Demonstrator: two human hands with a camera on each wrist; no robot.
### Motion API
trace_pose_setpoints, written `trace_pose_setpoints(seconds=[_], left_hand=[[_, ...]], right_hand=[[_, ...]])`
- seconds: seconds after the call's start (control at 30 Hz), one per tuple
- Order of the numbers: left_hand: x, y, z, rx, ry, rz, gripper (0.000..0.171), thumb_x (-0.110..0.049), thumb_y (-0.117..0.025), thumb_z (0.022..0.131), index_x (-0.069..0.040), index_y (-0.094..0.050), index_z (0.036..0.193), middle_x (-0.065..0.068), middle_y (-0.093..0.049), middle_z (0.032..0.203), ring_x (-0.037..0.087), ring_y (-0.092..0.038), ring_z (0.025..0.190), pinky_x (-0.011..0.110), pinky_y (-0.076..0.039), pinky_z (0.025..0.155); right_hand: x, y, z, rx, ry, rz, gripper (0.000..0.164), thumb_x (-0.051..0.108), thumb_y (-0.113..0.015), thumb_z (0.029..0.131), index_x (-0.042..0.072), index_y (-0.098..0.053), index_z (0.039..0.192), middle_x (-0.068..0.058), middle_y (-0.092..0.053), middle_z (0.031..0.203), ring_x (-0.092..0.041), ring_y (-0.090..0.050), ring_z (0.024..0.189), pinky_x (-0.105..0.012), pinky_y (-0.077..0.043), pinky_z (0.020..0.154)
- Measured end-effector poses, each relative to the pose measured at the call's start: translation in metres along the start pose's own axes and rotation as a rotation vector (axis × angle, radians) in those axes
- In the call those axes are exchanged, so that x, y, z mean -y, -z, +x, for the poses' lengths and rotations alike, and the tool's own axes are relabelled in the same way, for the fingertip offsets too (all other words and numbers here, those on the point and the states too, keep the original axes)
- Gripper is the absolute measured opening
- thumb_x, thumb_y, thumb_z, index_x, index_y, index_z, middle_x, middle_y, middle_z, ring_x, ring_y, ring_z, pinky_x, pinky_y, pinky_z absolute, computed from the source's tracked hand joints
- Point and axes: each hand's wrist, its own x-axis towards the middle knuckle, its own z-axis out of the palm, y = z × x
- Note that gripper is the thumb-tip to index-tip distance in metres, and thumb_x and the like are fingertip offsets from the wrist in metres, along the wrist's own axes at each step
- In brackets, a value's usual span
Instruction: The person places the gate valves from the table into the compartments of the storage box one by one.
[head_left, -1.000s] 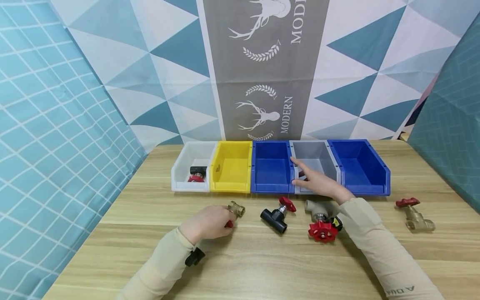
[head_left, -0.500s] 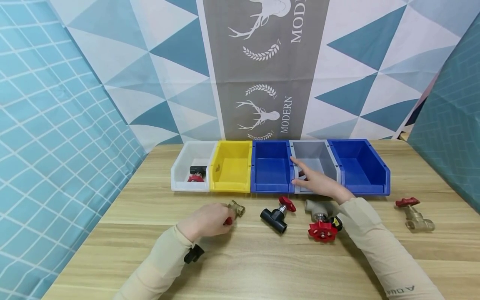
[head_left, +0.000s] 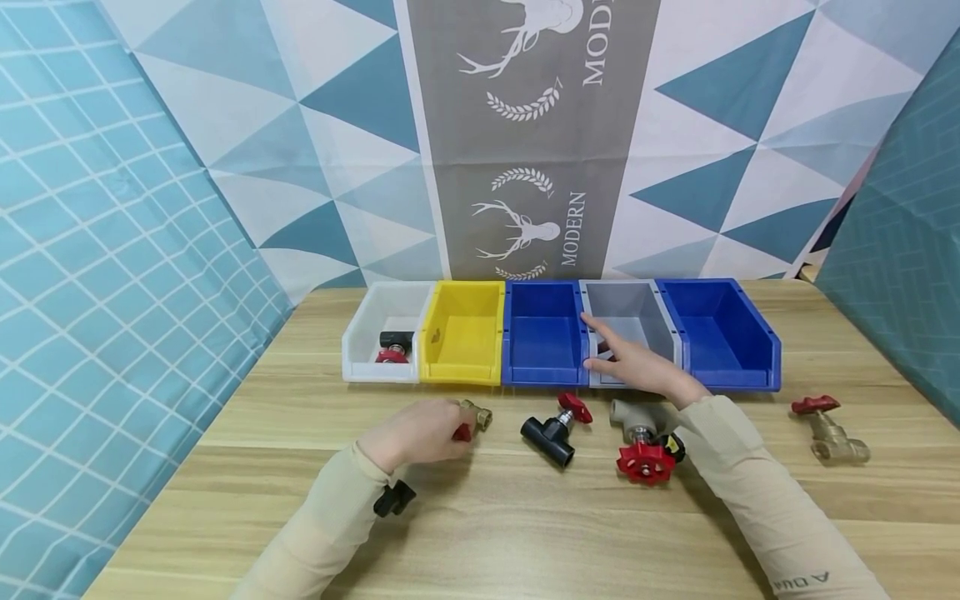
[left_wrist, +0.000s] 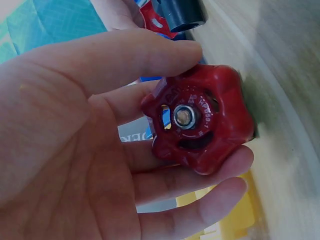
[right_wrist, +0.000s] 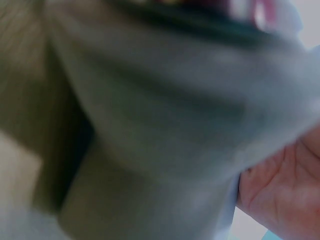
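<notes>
My left hand [head_left: 422, 432] grips the red handwheel [left_wrist: 200, 117] of a brass gate valve [head_left: 482, 417], low over the table in front of the yellow bin. In the left wrist view the thumb lies along the wheel's upper edge and fingertips support it from below; most of the brass body is hidden. My right hand [head_left: 637, 363] reaches over the front of the grey bin [head_left: 626, 292], fingers extended, fingertips at its wall beside the middle blue bin [head_left: 545, 375]. Below that wrist lies a grey tee-shaped valve with a red handwheel [head_left: 646, 463], which looms blurred in the right wrist view.
A black valve [head_left: 551, 440] with a red wheel lies between the hands. Another brass valve [head_left: 832, 442] lies far right. The white bin [head_left: 381, 372] holds a black, red-wheeled valve [head_left: 393, 346]. Yellow [head_left: 461, 375] and right blue [head_left: 738, 379] bins complete the row before a patterned backdrop.
My left hand shifts slightly up and to the right with the brass valve, whose wheel now faces a little differently. The right hand stays where it was.
</notes>
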Motion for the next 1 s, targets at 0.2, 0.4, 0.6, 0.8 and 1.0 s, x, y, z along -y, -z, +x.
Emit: trace_pose_setpoints(seconds=[0.2, 0.4, 0.6, 0.8, 1.0], left_hand=[[-0.0014, 0.0012, 0.0017, -0.026, 0.045, 0.005, 0.008, -0.020, -0.059, 0.075, -0.015, -0.053, 0.074, -0.004, -0.042, 0.067, 0.009, -0.040, 0.059, 0.020, -0.035, 0.051], [-0.0023, 0.0038, 0.0011, -0.047, 0.064, 0.016, 0.009, -0.020, -0.058, 0.074, -0.016, -0.051, 0.078, -0.002, -0.038, 0.072, 0.010, -0.039, 0.058, 0.021, -0.034, 0.050], [-0.0012, 0.0046, 0.0021, -0.037, 0.062, 0.007, 0.009, -0.023, -0.058, 0.077, -0.018, -0.051, 0.081, -0.002, -0.039, 0.074, 0.010, -0.041, 0.059, 0.022, -0.035, 0.051], [-0.0009, 0.0040, 0.0032, -0.044, 0.054, -0.010, 0.010, -0.022, -0.058, 0.077, -0.018, -0.053, 0.085, -0.002, -0.040, 0.078, 0.009, -0.042, 0.062, 0.020, -0.037, 0.052], [-0.0024, 0.0047, 0.0028, -0.065, 0.049, -0.033, 0.010, -0.020, -0.058, 0.077, -0.018, -0.055, 0.086, 0.000, -0.039, 0.080, 0.011, -0.043, 0.062, 0.021, -0.037, 0.053]], right_hand=[[0.0006, 0.0004, -0.0005, -0.003, -0.012, -0.015, 0.072, 0.040, -0.047, 0.084, 0.028, 0.001, 0.137, -0.014, -0.023, 0.137, -0.033, -0.039, 0.112, -0.049, -0.035, 0.086], [-0.0002, 0.0006, -0.0003, -0.006, -0.013, -0.011, 0.072, 0.039, -0.048, 0.084, 0.028, 0.000, 0.137, -0.014, -0.025, 0.136, -0.032, -0.040, 0.112, -0.049, -0.035, 0.086], [0.0006, 0.0005, -0.0010, -0.006, -0.006, -0.006, 0.073, 0.039, -0.048, 0.084, 0.028, 0.000, 0.137, -0.014, -0.025, 0.135, -0.032, -0.040, 0.111, -0.048, -0.036, 0.085], [0.0017, 0.0009, -0.0013, -0.011, 0.002, -0.011, 0.072, 0.037, -0.049, 0.084, 0.027, 0.000, 0.137, -0.015, -0.025, 0.135, -0.031, -0.042, 0.109, -0.046, -0.037, 0.084], [0.0069, 0.0021, -0.0030, -0.008, 0.008, -0.002, 0.072, 0.035, -0.048, 0.085, 0.024, -0.001, 0.137, -0.014, -0.021, 0.137, -0.032, -0.040, 0.111, -0.048, -0.035, 0.085]])
